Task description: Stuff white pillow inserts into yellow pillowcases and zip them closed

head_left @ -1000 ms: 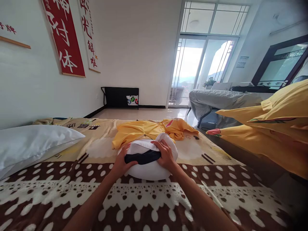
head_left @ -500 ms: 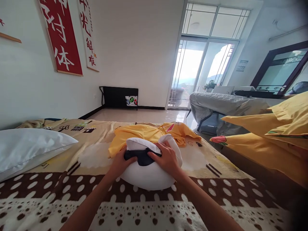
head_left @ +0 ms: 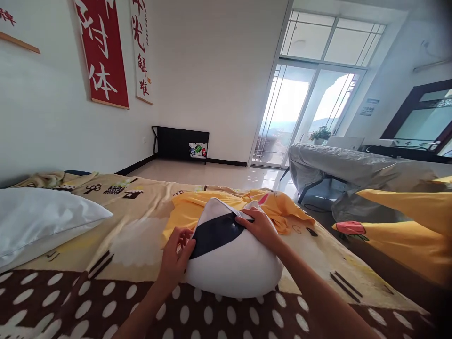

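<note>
Person is leaning over the bed, both hands working on a plump white pillow (head_left: 233,270) with a dark band (head_left: 216,235) across its upper part. Pillow is sitting mid-bed on the patterned blanket (head_left: 130,245), right in front of the person. Right hand (head_left: 259,227) is pinching the upper right edge by the band, thumb and fingers closing on the fabric. Left hand (head_left: 176,254) is staying loosely curled, its fingertips touching the band's left end; can't tell whether it's really gripping. Progress: pillow is already looking full and rounded, band is lying fairly smooth, but the upper edge is standing up in a peak on the left and bunching under the right fingers, so that edge is seemingly still needing work. Yellow cloth (head_left: 192,202) is lying rumpled just beyond, neither hand touching it. Second white pillow (head_left: 45,219) is resting far left, well apart; more yellow fabric (head_left: 406,240) is showing at the right.
</note>
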Tool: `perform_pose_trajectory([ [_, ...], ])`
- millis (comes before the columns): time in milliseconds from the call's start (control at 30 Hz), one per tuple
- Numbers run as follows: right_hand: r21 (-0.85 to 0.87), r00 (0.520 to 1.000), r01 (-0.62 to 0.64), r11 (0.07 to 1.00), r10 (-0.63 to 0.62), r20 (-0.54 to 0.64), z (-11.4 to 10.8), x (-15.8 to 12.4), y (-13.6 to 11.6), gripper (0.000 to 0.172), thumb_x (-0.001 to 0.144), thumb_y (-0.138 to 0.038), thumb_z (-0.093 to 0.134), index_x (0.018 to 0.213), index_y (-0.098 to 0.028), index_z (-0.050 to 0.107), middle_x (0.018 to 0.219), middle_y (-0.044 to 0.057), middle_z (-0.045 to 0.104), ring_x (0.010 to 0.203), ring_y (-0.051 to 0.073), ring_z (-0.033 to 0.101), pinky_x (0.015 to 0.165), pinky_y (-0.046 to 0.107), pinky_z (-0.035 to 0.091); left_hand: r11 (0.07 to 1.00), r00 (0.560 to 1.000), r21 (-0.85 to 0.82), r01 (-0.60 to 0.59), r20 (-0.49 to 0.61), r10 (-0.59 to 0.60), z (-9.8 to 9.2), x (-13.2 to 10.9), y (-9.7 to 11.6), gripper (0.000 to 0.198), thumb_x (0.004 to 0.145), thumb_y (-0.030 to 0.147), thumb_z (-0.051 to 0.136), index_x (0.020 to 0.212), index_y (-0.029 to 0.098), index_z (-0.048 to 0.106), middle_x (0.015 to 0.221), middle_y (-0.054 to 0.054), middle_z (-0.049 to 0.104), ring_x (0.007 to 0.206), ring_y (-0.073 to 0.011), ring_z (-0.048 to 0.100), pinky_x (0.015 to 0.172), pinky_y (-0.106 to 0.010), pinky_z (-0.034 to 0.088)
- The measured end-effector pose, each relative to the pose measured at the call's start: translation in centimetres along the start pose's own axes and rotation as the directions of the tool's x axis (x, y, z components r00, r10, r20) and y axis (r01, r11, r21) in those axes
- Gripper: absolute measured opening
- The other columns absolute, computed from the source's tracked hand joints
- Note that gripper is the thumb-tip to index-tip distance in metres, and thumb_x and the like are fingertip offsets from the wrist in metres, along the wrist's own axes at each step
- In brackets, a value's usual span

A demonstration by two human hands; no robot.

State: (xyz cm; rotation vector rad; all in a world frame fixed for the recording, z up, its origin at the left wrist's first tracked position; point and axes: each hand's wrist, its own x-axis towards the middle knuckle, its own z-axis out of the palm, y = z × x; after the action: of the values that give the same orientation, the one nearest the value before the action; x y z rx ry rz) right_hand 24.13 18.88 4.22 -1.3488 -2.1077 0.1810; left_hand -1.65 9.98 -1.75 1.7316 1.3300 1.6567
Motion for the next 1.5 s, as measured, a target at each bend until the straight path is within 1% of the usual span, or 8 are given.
perform_pose_trajectory([
  [200,0.108,1.0,-0.012,0.994,0.01,0.021,0.1,0.7,1.6,0.046,0.084,-0.061,0.05,0.085,-0.02,0.07,0.08,0.003,0.063,0.077,0.019,0.057,0.072,0.029,0.04,0.982,0.888,0.179,0.058,0.441,-0.133,-3.6,0.5,0.3,0.029,0.077,0.046,0.063,0.077,0.02,0.05,0.072,0.003,0.053,0.066,-0.0133,0.047,0.063,-0.026,0.039],
  [467,0.121,1.0,-0.019,0.992,0.018,0.008,-0.9,0.5,-0.5,0.051,0.082,-0.063,0.046,0.062,-0.018,0.061,0.071,0.003,0.063,0.072,0.02,0.056,0.068,0.03,0.039,0.96,0.852,0.269,-0.077,0.518,-0.076,-4.8,0.3,1.0,0.017,0.084,0.031,0.052,0.071,0.021,0.048,0.073,0.003,0.055,0.068,-0.0135,0.049,0.064,-0.025,0.038],
  [667,0.057,0.998,-0.024,0.998,0.027,-0.062,-0.6,-0.3,-0.3,0.052,0.083,-0.064,0.045,0.067,-0.018,0.065,0.067,0.002,0.057,0.07,0.019,0.053,0.066,0.03,0.038,0.891,0.881,0.394,-0.225,0.473,0.013,-4.1,-0.2,0.3,0.006,0.079,0.017,0.047,0.078,0.021,0.05,0.084,-0.001,0.057,0.078,-0.0174,0.054,0.07,-0.028,0.041],
  [800,0.038,0.992,-0.008,0.999,0.013,-0.127,-0.5,-2.0,0.8,0.048,0.084,-0.061,0.047,0.067,-0.019,0.065,0.072,0.003,0.056,0.074,0.019,0.053,0.071,0.032,0.041,0.909,0.886,0.319,-0.269,0.453,0.103,-2.7,-0.6,-0.4,0.025,0.077,0.011,0.042,0.096,0.022,0.053,0.107,-0.006,0.056,0.099,-0.0206,0.055,0.086,-0.032,0.043],
  [1033,0.07,0.954,0.066,0.995,-0.042,-0.297,-0.1,-10.2,1.3,0.036,0.084,-0.049,0.053,0.064,-0.021,0.063,0.088,0.009,0.063,0.091,0.027,0.057,0.077,0.036,0.047,0.95,0.859,0.249,-0.188,0.51,0.036,-1.1,-1.8,-0.5,0.017,0.062,0.014,0.047,0.078,0.022,0.048,0.072,0.002,0.055,0.066,-0.0161,0.05,0.064,-0.028,0.041],
  [1233,-0.005,0.894,0.137,0.99,-0.126,-0.43,0.2,-15.8,-1.5,0.025,0.087,-0.038,0.05,0.072,-0.024,0.066,0.079,0.008,0.065,0.081,0.026,0.062,0.069,0.036,0.05,0.896,0.801,0.103,-0.433,0.499,0.33,0.7,-3.7,-0.9,0.05,0.062,0.016,0.046,0.111,0.02,0.052,0.111,-0.011,0.061,0.106,-0.028,0.053,0.099,-0.046,0.038],
  [1367,0.019,0.891,0.086,0.996,-0.068,-0.448,-1.8,-15.4,-5.6,0.035,0.088,-0.045,0.046,0.063,-0.024,0.058,0.068,0.007,0.06,0.072,0.024,0.059,0.066,0.036,0.048,0.909,0.903,0.16,-0.386,0.266,0.337,1.8,-3.8,0.7,0.029,0.061,0.019,0.044,0.087,0.021,0.058,0.084,-0.01,0.065,0.082,-0.0265,0.058,0.087,-0.045,0.046],
  [1500,-0.035,0.881,0.098,0.995,-0.102,-0.462,-6.7,-12.8,-9.9,0.044,0.086,-0.053,0.049,0.055,-0.023,0.048,0.061,0.004,0.052,0.066,0.019,0.054,0.063,0.033,0.044,0.967,0.972,0.099,-0.235,0.049,0.231,-0.9,-1.3,5.3,0.016,0.062,0.028,0.042,0.071,0.023,0.053,0.068,-0.007,0.059,0.07,-0.0244,0.056,0.073,-0.041,0.05],
])
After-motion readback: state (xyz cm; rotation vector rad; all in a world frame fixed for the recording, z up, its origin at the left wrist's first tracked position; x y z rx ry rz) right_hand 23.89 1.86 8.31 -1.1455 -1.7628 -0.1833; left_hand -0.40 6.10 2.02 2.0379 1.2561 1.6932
